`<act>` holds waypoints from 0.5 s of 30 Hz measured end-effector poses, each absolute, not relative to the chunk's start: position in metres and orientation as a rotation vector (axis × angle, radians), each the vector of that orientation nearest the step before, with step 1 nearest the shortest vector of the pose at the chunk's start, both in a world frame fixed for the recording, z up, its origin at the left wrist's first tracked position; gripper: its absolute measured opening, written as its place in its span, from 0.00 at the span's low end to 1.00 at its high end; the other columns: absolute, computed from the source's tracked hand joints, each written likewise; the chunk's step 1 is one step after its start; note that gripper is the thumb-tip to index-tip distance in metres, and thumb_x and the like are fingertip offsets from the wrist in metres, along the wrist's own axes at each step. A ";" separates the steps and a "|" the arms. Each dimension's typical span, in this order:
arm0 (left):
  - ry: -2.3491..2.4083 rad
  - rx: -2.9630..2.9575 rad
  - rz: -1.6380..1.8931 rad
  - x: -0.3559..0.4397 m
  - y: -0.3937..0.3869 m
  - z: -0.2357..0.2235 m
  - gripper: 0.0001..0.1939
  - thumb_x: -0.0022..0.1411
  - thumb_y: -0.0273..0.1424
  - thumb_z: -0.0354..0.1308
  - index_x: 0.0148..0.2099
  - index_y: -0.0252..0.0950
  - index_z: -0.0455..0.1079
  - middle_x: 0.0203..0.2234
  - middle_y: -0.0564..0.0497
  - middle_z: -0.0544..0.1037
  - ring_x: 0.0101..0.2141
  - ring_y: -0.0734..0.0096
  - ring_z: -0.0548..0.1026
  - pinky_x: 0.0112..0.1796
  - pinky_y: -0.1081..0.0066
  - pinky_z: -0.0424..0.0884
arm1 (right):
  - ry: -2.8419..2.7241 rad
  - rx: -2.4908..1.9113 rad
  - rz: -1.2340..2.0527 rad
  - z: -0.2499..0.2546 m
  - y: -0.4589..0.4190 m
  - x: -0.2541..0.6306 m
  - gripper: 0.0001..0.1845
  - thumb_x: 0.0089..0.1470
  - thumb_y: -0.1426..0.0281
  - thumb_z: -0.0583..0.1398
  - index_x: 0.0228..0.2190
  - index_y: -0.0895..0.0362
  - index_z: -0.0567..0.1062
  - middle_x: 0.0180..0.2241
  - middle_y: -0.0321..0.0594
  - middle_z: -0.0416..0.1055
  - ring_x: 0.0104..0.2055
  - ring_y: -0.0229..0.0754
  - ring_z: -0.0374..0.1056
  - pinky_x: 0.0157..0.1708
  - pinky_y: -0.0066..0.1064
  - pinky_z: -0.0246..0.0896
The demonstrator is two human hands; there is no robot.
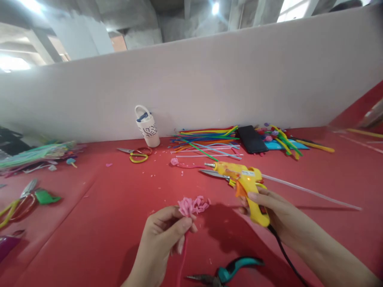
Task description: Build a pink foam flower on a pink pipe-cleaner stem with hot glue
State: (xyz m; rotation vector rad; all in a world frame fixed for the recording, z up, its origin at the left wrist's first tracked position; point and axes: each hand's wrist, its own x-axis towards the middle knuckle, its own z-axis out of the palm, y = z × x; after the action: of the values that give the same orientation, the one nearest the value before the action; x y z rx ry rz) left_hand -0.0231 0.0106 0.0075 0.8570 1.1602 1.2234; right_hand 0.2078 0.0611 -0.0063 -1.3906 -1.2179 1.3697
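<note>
Between the thumb and fingers of my left hand (167,235) is a pink flower (186,206), its thin pink stem hanging down toward me. Just behind it lies a small heap of pink pieces (202,204) on the red table. My right hand (269,203) grips a yellow hot glue gun (242,173) by its handle, the nozzle pointing left. A long clear glue stick (311,192) sticks out of the gun's back, and a black cord runs down from the handle. Scissors (214,173) lie partly hidden behind the gun.
Teal-handled pliers (223,275) lie at the near edge. Farther back are yellow-and-red scissors (139,154), a white tumbler (149,129), colourful stems (206,139), a black phone (251,139) and a finished pink bud (174,161). More scissors (22,199) lie left. A white partition (191,83) stands behind.
</note>
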 end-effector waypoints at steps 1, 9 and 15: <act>1.122 0.775 1.201 -0.023 0.012 0.008 0.08 0.48 0.29 0.64 0.22 0.32 0.71 0.17 0.53 0.75 0.10 0.91 0.58 0.13 0.85 0.50 | -1.119 -1.304 1.504 -0.003 0.057 0.207 0.13 0.43 0.61 0.61 0.29 0.56 0.70 0.24 0.36 0.70 0.22 0.35 0.66 0.22 0.24 0.61; 1.007 0.598 1.121 -0.022 0.016 0.005 0.07 0.53 0.29 0.60 0.26 0.31 0.70 0.17 0.53 0.76 0.10 0.86 0.64 0.10 0.86 0.56 | -1.139 -1.182 1.609 0.016 0.027 0.189 0.13 0.45 0.60 0.63 0.27 0.58 0.75 0.21 0.35 0.69 0.17 0.30 0.56 0.16 0.22 0.51; 0.980 0.593 1.125 -0.021 0.019 0.003 0.07 0.55 0.27 0.58 0.26 0.31 0.70 0.17 0.53 0.75 0.11 0.85 0.66 0.11 0.86 0.60 | -1.297 -1.419 1.423 0.017 0.010 0.181 0.14 0.43 0.57 0.62 0.22 0.55 0.77 0.21 0.38 0.72 0.23 0.39 0.66 0.22 0.27 0.64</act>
State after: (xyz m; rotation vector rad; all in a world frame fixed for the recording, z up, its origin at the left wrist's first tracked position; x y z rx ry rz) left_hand -0.0209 0.0190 0.0026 0.5928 0.9797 1.1255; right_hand 0.1814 0.0098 0.0165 -1.4186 -1.2970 1.4227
